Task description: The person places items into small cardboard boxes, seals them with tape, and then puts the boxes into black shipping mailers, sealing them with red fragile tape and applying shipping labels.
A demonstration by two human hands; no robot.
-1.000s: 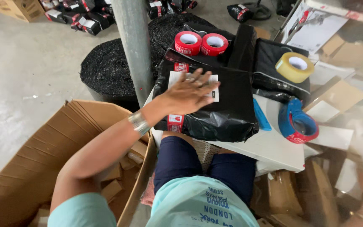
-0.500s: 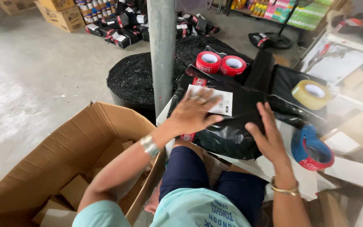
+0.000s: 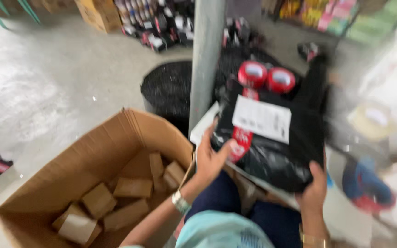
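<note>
On the worktop (image 3: 207, 131) right of the grey post (image 3: 207, 59), you're gripping a black parcel bag (image 3: 272, 147) w/ both hands: left hand (image 3: 210, 158) fingers clamped on its left edge, right hand (image 3: 313, 190) fingers on its near-right corner. Open cardboard box (image 3: 93, 151) w/ small cartons sitting near-left.

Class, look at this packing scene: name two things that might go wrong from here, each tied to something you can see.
1. The black parcel overhangs the table's near edge; the left hand and right hand grip only its lower corners, so it might slip into the lap.
2. The open cardboard box stands close beside the left elbow; a swing of the arm might knock its flap.
</note>
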